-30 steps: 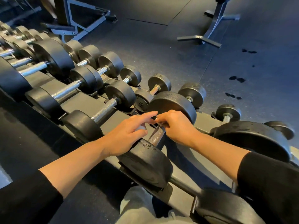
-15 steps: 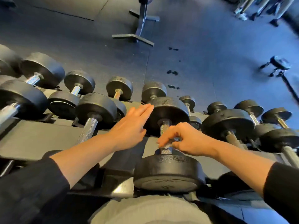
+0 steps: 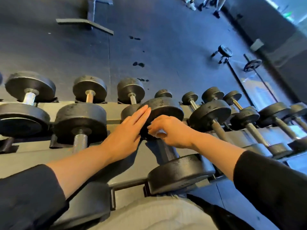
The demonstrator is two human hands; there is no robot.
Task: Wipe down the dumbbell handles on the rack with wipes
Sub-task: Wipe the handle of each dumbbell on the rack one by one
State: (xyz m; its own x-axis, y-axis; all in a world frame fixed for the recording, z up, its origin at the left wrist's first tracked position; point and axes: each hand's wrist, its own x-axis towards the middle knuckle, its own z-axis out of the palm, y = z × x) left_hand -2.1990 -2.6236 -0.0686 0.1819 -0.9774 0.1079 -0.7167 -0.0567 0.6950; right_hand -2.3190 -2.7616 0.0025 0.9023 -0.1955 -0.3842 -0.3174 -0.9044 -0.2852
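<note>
A black dumbbell [image 3: 177, 171] lies on the grey rack [image 3: 33, 156] in front of me, its handle [image 3: 166, 151] running away toward the far head [image 3: 166, 107]. My right hand [image 3: 172, 131] is curled over the far end of that handle, pinching a small white wipe [image 3: 160, 131] against it. My left hand [image 3: 127, 135] lies flat with fingers straight and together, its tips resting on the far head's left side. Most of the wipe is hidden under my fingers.
More dumbbells line the rack on both sides, a knurled-handled dumbbell [image 3: 79, 125] to the left and slimmer dumbbells [image 3: 214, 120] to the right. Beyond lie dark rubber floor, a bench base [image 3: 86, 22], a barbell [image 3: 252, 65] and people's legs [image 3: 206, 4] far off.
The view has swung right along the rack. My right hand has slid up the handle from near the close head to the far head. My left hand stays flat against the far head.
</note>
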